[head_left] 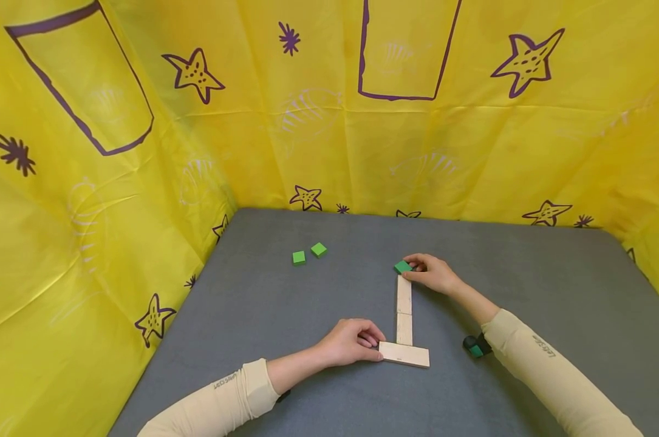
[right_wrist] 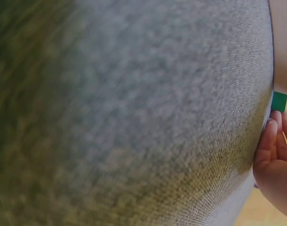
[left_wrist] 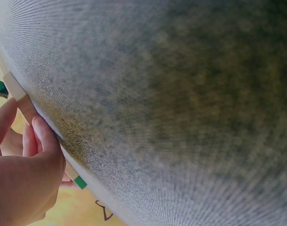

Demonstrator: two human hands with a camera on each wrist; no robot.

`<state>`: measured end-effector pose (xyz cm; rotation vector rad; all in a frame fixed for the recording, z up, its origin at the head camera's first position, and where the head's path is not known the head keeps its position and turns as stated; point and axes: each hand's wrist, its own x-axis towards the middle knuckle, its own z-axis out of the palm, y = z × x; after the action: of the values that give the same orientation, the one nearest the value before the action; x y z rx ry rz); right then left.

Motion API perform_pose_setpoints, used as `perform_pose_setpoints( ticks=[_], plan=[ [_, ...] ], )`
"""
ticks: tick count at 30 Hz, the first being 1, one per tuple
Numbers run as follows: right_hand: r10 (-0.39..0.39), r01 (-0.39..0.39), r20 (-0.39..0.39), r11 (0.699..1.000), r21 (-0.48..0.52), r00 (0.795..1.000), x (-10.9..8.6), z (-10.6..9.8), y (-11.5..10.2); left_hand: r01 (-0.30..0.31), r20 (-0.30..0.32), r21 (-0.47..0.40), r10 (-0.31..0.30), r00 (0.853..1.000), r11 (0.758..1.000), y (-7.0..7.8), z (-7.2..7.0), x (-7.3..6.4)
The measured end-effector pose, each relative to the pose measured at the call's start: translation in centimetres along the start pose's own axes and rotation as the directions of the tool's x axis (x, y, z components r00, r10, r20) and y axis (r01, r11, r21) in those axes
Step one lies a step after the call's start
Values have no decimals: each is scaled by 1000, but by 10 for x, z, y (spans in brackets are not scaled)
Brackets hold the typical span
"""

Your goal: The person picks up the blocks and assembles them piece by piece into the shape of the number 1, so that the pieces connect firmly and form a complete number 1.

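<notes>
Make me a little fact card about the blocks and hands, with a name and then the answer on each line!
Left hand: pinches the left end of the near plank
Right hand: pinches the dark green block
Plank shape: near plank lies crosswise; middle plank and far plank run away from it, end to end
Dark green block spot: at the far plank's far end
Loose blocks: two light green blocks, off to the left
Table: grey
Cloth behind: yellow, with purple stars

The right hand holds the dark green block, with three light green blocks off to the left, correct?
Not three: the head view shows two light green blocks off to the left. The right hand does hold the dark green block.
</notes>
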<state>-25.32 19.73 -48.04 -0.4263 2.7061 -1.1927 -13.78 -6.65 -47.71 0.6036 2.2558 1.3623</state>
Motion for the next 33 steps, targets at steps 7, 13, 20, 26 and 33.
perform_pose_setpoints(
  ticks=[7, 13, 20, 26, 33],
  plan=[
    [-4, 4, 3, 1000, -27, 1000, 0, 1, 1, 6, 7, 5, -6, 1000, 1000, 1, -1, 0],
    [-19, 19, 0, 1000, -22, 1000, 1, 2, 4, 12, 12, 14, -12, 1000, 1000, 3, -1, -1],
    [-13, 13, -6, 1000, -20, 1000, 2, 3, 4, 4, 29, 11, -4, 1000, 1000, 4, -3, 0],
    [-16, 16, -17, 1000, -8, 1000, 1, 3, 5, -10, 31, 16, 9, 999, 1000, 7, -6, 4],
    [-22, 22, -30, 1000, 1, 999, 2, 3, 8, -2, 4, 18, 2, 1000, 1000, 12, -12, 9]
  ],
)
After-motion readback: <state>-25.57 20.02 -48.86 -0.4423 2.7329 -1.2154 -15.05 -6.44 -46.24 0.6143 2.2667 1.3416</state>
